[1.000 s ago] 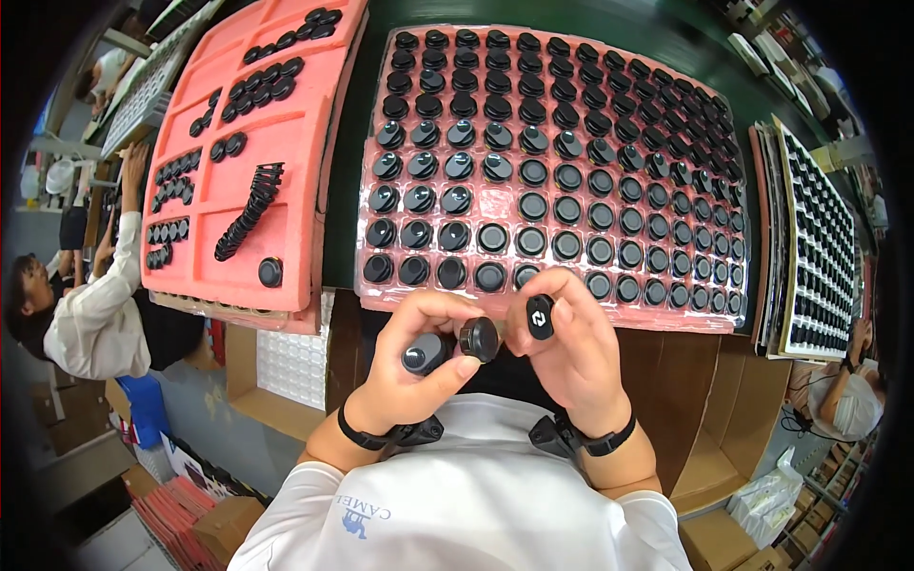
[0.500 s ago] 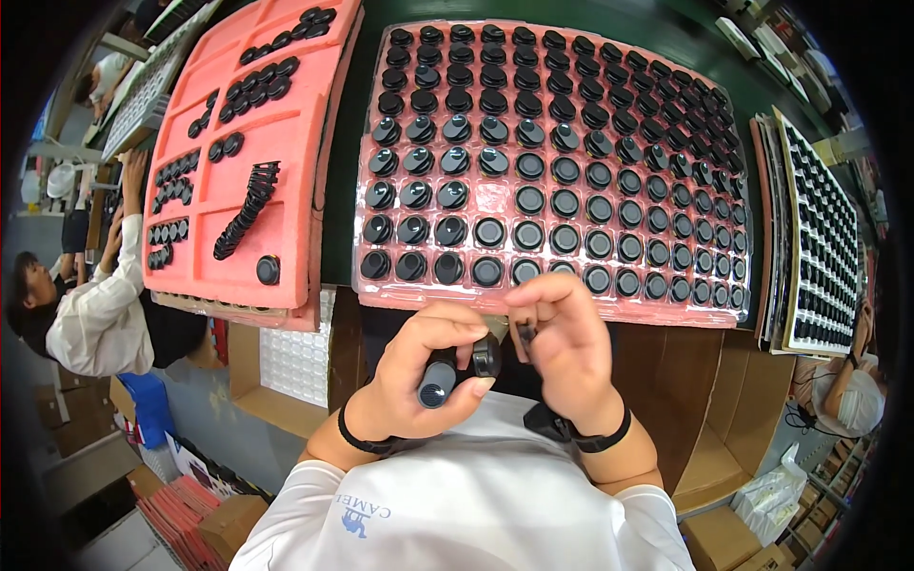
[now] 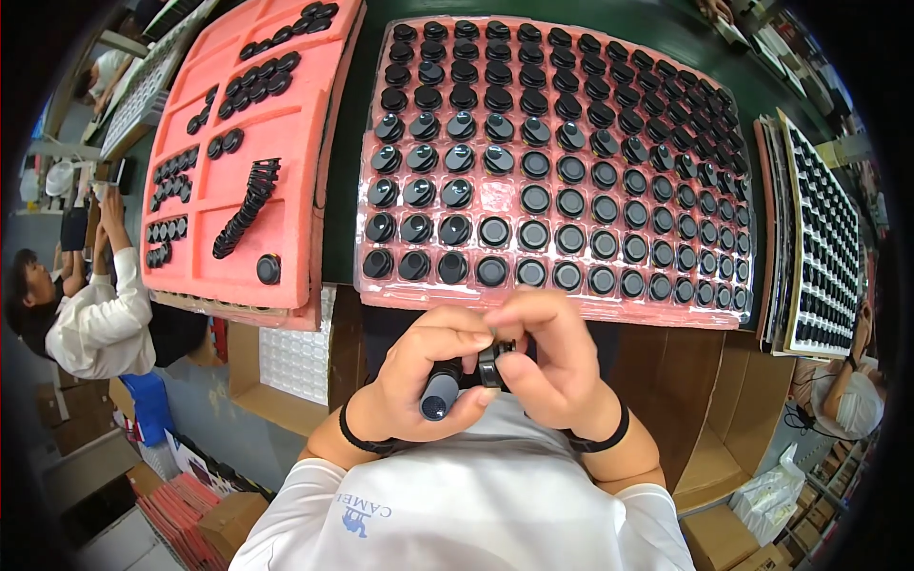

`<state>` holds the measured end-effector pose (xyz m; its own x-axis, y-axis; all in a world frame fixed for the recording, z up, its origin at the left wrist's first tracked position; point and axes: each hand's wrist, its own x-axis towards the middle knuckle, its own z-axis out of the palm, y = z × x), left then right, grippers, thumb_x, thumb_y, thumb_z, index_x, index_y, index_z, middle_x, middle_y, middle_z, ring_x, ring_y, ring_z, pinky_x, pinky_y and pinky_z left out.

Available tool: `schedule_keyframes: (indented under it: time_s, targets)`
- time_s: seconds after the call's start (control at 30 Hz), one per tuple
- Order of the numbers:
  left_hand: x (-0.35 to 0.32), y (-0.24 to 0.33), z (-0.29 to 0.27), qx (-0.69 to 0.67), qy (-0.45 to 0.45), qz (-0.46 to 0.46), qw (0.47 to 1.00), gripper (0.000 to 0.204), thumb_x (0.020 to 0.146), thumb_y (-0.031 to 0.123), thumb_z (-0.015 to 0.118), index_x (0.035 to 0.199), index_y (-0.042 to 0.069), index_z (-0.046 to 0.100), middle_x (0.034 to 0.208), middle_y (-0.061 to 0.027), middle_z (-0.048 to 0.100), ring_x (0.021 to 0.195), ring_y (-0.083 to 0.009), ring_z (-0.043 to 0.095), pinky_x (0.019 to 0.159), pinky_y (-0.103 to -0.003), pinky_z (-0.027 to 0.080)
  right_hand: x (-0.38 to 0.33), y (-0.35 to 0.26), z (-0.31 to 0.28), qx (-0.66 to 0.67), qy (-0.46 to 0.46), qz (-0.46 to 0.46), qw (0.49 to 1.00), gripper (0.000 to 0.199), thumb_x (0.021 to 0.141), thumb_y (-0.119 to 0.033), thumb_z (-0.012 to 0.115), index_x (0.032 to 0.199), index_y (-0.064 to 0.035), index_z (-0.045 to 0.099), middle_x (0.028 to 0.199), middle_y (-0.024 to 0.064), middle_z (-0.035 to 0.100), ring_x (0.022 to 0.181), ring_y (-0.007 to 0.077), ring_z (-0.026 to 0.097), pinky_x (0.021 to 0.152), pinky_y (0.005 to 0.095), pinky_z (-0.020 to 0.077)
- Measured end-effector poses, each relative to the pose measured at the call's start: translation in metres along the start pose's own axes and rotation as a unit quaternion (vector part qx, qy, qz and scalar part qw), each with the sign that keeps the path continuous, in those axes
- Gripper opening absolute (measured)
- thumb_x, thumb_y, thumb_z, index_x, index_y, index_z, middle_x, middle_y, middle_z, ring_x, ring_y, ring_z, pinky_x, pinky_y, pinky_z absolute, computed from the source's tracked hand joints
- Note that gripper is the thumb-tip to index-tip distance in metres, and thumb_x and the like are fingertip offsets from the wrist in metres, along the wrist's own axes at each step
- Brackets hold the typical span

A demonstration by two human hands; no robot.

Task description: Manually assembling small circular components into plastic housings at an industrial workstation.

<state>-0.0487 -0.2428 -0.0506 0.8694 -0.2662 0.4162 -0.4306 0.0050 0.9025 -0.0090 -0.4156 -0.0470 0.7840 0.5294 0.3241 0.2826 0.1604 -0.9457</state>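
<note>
Black tool (image 3: 440, 392): one, gripped in left hand (image 3: 425, 373)
Ring (image 3: 489, 364): one, pinched by right hand (image 3: 552, 362)
Pink trays (image 3: 286, 124): two

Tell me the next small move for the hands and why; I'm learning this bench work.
Probably seat the small black round cap, pinched by the right hand, squarely against the black cylindrical tool gripped in the left hand: the two parts already meet between the hands, below the pink tray of black caps.
</note>
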Motion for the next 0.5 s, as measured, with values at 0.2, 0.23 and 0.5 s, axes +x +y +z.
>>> schedule_keyframes:
  time_s: [0.2,0.23,0.5]
  targets:
    - [-0.0018,0.0030,-0.0036,0.014,0.002,-0.034,0.999,0.042,0.080,0.011,0.067,0.114,0.003,0.043,0.102,-0.0185,0.053,0.086,-0.0205,0.056,0.076,-0.032,0.046,0.0011,-0.0039,0.0042,0.245,0.040,0.104,0.963,0.031,0.094,-0.025,0.050,0.110,0.0012,0.046,0.087,0.0037,0.047,0.074,0.0093,0.042,0.067,0.0239,0.0359]
    - [-0.0017,0.0005,-0.0032,-0.017,0.006,-0.023,1.000,0.043,0.079,0.006,0.067,0.115,0.003,0.044,0.103,-0.0173,0.053,0.082,-0.0179,0.054,0.072,-0.030,0.046,0.0001,-0.0020,0.0047,0.209,0.021,0.102,0.972,0.034,0.093,-0.027,0.052,0.110,0.0012,0.046,0.087,0.0038,0.047,0.074,0.0094,0.042,0.067,0.0239,0.0359]
    - [-0.0012,-0.0043,-0.0060,-0.074,0.031,-0.006,0.997,0.046,0.077,-0.002,0.065,0.117,0.002,0.045,0.106,-0.0148,0.053,0.074,-0.0120,0.049,0.067,-0.026,0.044,0.0036,0.0006,-0.0018,0.164,0.028,0.081,0.983,0.040,0.088,-0.030,0.063,0.109,0.0006,0.048,0.086,0.0041,0.048,0.076,0.0110,0.043,0.070,0.0246,0.0364]
